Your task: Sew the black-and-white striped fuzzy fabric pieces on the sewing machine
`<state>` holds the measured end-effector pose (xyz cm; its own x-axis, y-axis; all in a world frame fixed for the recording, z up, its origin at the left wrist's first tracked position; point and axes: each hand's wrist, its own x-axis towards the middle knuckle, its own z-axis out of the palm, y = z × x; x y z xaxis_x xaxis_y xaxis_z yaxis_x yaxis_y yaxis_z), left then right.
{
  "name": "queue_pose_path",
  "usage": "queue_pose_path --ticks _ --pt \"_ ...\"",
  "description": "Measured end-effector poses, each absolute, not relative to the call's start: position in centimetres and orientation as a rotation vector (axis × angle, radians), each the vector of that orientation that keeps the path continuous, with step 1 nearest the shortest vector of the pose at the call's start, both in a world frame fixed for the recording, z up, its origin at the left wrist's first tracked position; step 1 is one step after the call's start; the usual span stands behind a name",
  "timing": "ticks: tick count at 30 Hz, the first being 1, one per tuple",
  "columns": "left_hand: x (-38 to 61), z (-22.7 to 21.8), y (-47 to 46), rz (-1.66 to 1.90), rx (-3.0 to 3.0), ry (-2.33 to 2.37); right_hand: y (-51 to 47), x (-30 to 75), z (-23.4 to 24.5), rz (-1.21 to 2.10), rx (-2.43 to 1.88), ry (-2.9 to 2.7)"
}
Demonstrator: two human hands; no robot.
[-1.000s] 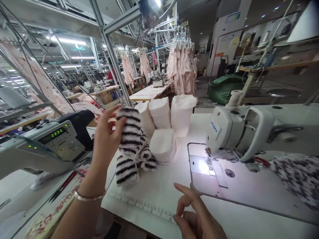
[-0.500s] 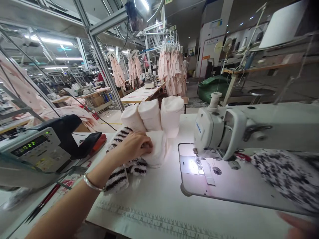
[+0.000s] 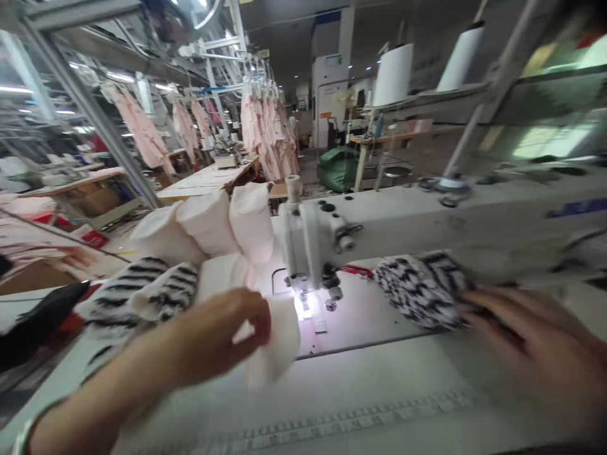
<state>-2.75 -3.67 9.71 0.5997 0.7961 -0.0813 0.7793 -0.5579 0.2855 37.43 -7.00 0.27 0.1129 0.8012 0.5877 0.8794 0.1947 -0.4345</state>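
Observation:
My left hand (image 3: pixel 232 332), blurred by motion, pinches a white fabric piece (image 3: pixel 279 344) at its upper left edge. The piece hangs just in front of the needle area of the sewing machine (image 3: pixel 303 243). On the right, the fingers of my right hand (image 3: pixel 531 344) close on the near right edge of a fluffy black-and-white fabric pile (image 3: pixel 417 291), which lies on the machine bed. A dark gap or slim dark thing shows between those fingers; I cannot make out which. Fluffy striped fabric (image 3: pixel 137 284) lies beyond my left forearm.
White fabric rolls (image 3: pixel 208 221) stand at the back left of the table. A red-handled item (image 3: pixel 358 271) lies behind the needle. A printed ruler (image 3: pixel 351 420) runs along the front edge. Thread cones (image 3: pixel 393 76) and hanging pink garments (image 3: pixel 268 126) are farther off.
My left hand has moved right from the white stack, bringing a white piece toward the machine. My right hand has come in from the lower right corner to the black-and-white fabric. The view has turned right.

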Motion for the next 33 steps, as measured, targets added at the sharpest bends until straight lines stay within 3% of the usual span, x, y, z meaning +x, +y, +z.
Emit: queue_pose_path --ticks 3,7,11,16,28,33 --pt "1.1 5.3 -5.5 -0.016 2.511 1.268 -6.0 35.7 3.0 -0.274 -1.548 -1.885" --pt "4.9 3.6 -6.6 0.237 2.308 1.116 -5.2 35.3 4.9 -0.345 -1.623 -1.816" --pt "7.9 3.6 -7.3 0.322 1.458 0.717 -6.4 33.9 6.4 -0.398 -1.569 -1.797" --pt "10.0 2.6 -7.4 0.611 0.621 0.457 -10.1 29.1 5.5 -0.419 -1.128 -2.145" --pt "4.7 3.3 -7.0 0.685 0.643 0.706 -12.3 24.4 1.3 0.175 -1.086 -1.981" --pt "3.3 3.6 -6.7 0.782 0.823 0.771 -11.8 22.3 0.2 0.757 -1.288 -1.62"
